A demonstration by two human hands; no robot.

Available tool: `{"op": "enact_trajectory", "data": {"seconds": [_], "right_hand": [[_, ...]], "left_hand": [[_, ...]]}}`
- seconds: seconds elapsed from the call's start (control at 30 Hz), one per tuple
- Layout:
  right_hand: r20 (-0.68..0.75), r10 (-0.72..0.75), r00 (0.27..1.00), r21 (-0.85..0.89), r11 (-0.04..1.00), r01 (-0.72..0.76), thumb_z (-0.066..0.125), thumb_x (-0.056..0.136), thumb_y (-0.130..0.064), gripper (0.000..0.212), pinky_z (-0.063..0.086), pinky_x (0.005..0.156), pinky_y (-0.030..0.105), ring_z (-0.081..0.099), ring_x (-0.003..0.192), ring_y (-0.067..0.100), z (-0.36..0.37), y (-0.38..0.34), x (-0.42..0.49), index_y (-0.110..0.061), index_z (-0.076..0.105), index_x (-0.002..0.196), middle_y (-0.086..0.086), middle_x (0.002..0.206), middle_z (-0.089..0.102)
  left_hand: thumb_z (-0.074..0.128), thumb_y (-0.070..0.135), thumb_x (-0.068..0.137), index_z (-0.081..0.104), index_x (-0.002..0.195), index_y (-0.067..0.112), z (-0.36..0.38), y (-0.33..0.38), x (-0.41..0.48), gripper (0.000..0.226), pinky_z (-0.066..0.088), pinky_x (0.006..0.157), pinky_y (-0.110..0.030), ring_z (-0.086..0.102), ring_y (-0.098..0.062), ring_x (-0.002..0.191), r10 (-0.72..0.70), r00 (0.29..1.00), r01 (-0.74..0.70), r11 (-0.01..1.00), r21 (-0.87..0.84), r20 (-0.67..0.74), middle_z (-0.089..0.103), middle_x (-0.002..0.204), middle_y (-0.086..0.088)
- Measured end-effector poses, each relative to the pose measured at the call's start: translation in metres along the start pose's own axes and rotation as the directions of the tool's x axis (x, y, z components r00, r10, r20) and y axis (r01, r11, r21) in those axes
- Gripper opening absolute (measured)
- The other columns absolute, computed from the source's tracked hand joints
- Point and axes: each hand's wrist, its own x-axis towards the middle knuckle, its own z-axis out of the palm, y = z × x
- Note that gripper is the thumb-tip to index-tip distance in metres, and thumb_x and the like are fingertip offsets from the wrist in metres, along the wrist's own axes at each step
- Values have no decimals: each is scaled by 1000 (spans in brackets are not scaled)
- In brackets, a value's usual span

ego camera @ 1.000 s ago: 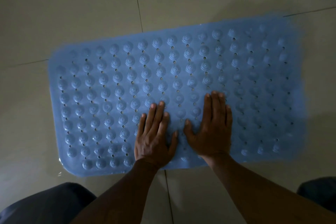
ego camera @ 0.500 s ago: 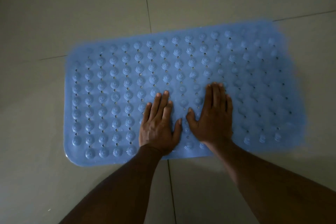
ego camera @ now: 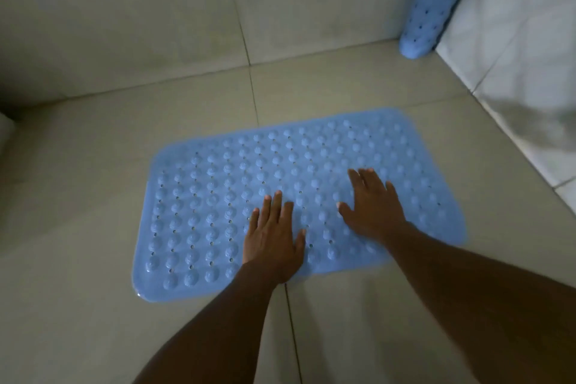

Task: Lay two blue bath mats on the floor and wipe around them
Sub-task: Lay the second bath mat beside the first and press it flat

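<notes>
A blue bath mat (ego camera: 218, 196) with rows of raised bumps and small holes lies flat on the tiled floor (ego camera: 78, 259). My left hand (ego camera: 274, 237) rests palm down on its near middle, fingers spread. My right hand (ego camera: 372, 203) is flat over the mat a little farther right, fingers apart; I cannot tell if it touches. Neither hand holds anything. A second blue mat (ego camera: 433, 3), rolled into a tube, stands on end in the far right corner, leaning against the wall.
A white tiled wall (ego camera: 523, 72) runs along the right side, close to the mat's right end. A beige wall (ego camera: 124, 25) closes the far side. Bare floor tiles lie to the left and in front of the mat.
The view has pulled back and tilted up, bringing the walls and the rolled mat into sight. My right hand has moved to the right, away from my left.
</notes>
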Motion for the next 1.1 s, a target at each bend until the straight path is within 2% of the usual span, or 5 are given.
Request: {"op": "enact_trajectory", "data": {"seconds": [0.1,0.3,0.77,0.97,1.1], "right_hand": [[54,57,997,62,996,-60,51,95,-50,77,22,121,53,20,152,27,-43,2,24,-16,21,157,10,163,25],[-35,75,997,105,992,-71,55,94,-47,75,33,115,49,37,142,32,-140,38,66,-19,22,156,12,154,35],[-164,94,982,-31,994,-101,57,92,-42,68,40,99,43,47,127,34,-421,169,125,-17,29,150,14,140,44],[-265,6,964,41,999,5,58,92,-39,63,44,99,44,50,123,33,-464,161,181,-17,34,146,13,135,47],[-285,-4,958,148,988,48,57,95,-30,60,44,104,46,48,125,31,-449,172,225,-17,33,148,12,138,44]], "left_hand": [[32,48,105,6,161,22,-36,7,10,67,2,127,-43,-7,-25,157,15,1000,-15,1000,1,12,-7,171,-5],[40,43,104,4,161,23,-102,67,69,71,10,126,-46,6,-30,156,100,994,-99,994,38,-31,1,170,-9],[51,38,98,-4,160,28,-286,272,191,84,24,122,-49,22,-31,152,241,971,-238,964,115,-10,12,169,-9],[53,35,97,-4,160,32,-351,295,259,86,27,120,-49,27,-31,149,311,939,-285,942,176,-145,15,168,-6],[54,34,97,-1,161,27,-343,310,323,85,25,120,-47,22,-30,151,327,932,-303,940,158,-156,14,168,-8]]}}
